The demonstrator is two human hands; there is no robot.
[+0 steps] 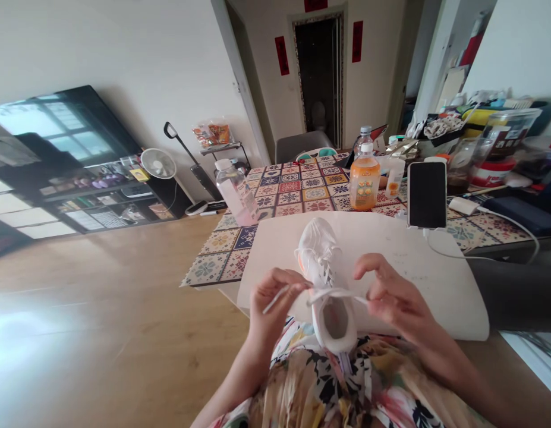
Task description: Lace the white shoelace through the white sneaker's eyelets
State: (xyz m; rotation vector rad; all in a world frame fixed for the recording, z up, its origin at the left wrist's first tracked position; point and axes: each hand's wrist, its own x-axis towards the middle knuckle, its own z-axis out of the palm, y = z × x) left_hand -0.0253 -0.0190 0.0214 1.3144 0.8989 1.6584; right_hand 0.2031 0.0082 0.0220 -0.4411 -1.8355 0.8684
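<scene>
A white sneaker (318,241) lies on a white sheet (275,249), toe pointing away from me and its opening toward my body. To the left of its collar, my left hand (277,291) pinches one end of the white shoelace (335,293), and a bit of lace sticks out below the fingers. On the other side my right hand (393,294) pinches the opposite end between thumb and finger, its index finger curled above. The lace stretches across the shoe's throat between both hands, with a crossing or loop near the middle.
An orange bottle (364,181) and a bottle of pink liquid (237,193) stand on the patterned tablecloth (213,261). A phone (427,195) on a stand with a white cable (462,257) is beyond my right hand. Jars and clutter crowd the right side.
</scene>
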